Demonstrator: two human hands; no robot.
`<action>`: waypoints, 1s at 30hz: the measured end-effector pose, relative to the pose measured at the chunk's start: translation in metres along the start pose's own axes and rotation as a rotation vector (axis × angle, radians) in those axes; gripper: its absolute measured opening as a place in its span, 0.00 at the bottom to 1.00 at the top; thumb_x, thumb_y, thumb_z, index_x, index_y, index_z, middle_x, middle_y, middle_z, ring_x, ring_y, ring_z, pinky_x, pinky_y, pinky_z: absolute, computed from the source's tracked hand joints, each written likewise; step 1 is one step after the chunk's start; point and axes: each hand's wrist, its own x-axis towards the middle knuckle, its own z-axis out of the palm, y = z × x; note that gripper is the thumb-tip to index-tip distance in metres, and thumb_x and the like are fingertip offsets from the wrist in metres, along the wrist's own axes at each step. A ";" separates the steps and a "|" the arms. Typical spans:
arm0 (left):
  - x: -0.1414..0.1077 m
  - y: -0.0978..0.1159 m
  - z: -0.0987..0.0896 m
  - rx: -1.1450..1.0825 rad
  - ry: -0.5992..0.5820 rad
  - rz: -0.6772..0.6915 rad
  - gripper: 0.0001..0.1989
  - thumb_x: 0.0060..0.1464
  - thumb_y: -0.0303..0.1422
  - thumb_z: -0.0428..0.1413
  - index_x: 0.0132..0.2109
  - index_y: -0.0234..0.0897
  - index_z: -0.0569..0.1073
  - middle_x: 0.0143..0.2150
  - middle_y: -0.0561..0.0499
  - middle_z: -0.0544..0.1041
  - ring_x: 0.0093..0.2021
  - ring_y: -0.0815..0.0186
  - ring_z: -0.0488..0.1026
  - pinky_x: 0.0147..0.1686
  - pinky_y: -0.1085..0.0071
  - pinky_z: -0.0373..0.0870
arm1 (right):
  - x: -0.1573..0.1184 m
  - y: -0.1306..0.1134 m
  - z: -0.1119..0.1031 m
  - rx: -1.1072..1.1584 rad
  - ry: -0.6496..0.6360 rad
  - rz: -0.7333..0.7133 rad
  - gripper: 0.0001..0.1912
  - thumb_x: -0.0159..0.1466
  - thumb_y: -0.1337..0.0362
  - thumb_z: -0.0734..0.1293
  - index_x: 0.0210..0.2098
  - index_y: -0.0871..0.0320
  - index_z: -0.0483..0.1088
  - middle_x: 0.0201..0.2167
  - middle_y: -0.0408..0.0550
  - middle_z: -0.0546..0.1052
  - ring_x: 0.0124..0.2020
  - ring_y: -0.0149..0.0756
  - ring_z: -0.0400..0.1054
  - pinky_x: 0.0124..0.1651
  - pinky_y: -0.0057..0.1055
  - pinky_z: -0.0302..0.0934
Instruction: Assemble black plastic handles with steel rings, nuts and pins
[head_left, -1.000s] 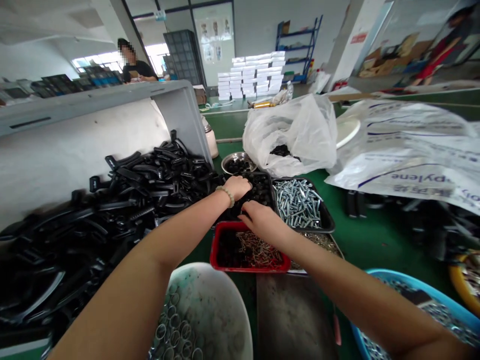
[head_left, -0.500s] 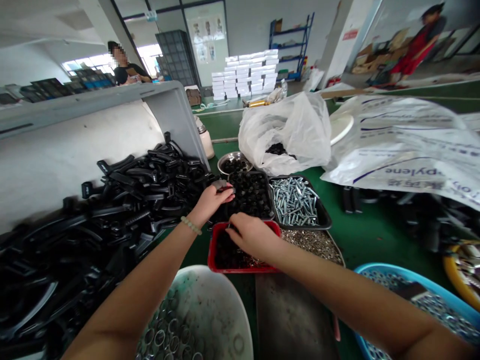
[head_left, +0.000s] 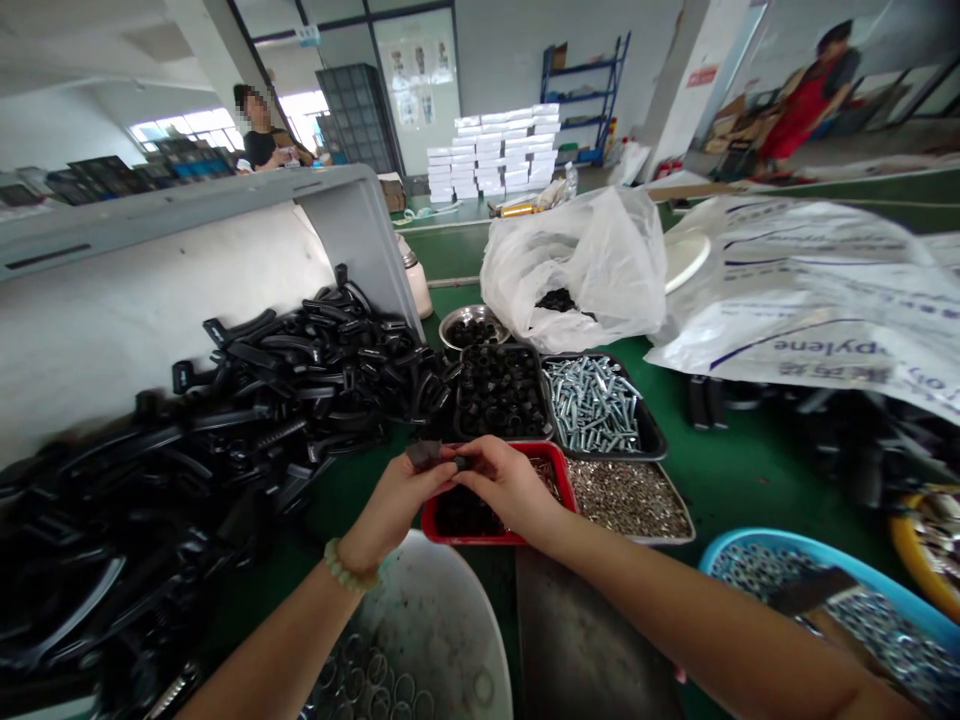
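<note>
My left hand [head_left: 397, 500], with a greyish wrap on a finger and a bead bracelet at the wrist, is closed in a pinch on a small black part [head_left: 461, 463]. From the other side, the fingertips of my right hand [head_left: 514, 490] are closed at the same part; whether they hold a second tiny piece is hidden. Both hands meet above a red tray [head_left: 568, 480] that contains black pieces and small metal pieces. Just behind it sits a black tray of small black parts [head_left: 501, 390], and to its right a black tray of bolts [head_left: 592, 405].
Black handle-like parts [head_left: 300, 370] spill from a grey crate [head_left: 360, 215] at left. In front are a white basin [head_left: 457, 620] with rings and a blue basin [head_left: 712, 555] with metal pieces. Small metal pieces [head_left: 630, 495] fill a tray at right. Behind lies a plastic bag [head_left: 622, 260].
My left hand has come back from the black parts tray toward me, bringing the small black part. My right hand has risen slightly out of the red tray, and the fingertips now meet.
</note>
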 end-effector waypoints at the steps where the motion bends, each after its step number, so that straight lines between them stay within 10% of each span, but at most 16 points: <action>1: 0.001 -0.001 0.001 0.003 -0.006 0.003 0.17 0.43 0.34 0.64 0.42 0.33 0.76 0.43 0.44 0.78 0.43 0.63 0.74 0.47 0.68 0.70 | 0.000 0.001 -0.001 -0.018 0.002 -0.012 0.10 0.60 0.64 0.66 0.42 0.55 0.70 0.41 0.47 0.74 0.43 0.35 0.69 0.45 0.33 0.65; 12: 0.025 0.018 0.002 0.456 0.085 0.238 0.12 0.47 0.34 0.60 0.39 0.34 0.75 0.35 0.50 0.79 0.37 0.63 0.75 0.41 0.68 0.71 | 0.018 0.004 -0.051 -0.187 0.040 -0.043 0.08 0.59 0.63 0.67 0.39 0.56 0.68 0.33 0.44 0.73 0.35 0.32 0.69 0.38 0.30 0.64; 22: 0.117 0.037 0.029 1.219 -0.013 0.630 0.12 0.52 0.26 0.55 0.46 0.33 0.72 0.45 0.45 0.77 0.46 0.62 0.73 0.50 0.67 0.67 | 0.098 0.033 -0.095 -0.699 0.199 -0.037 0.11 0.59 0.66 0.66 0.42 0.61 0.69 0.38 0.50 0.75 0.40 0.36 0.68 0.46 0.32 0.60; 30: 0.127 0.037 0.030 1.562 -0.059 0.607 0.07 0.50 0.26 0.56 0.39 0.35 0.73 0.39 0.44 0.75 0.44 0.59 0.72 0.49 0.64 0.67 | 0.086 0.036 -0.093 -0.792 0.120 -0.165 0.14 0.59 0.65 0.67 0.45 0.58 0.71 0.45 0.53 0.69 0.48 0.41 0.63 0.53 0.39 0.56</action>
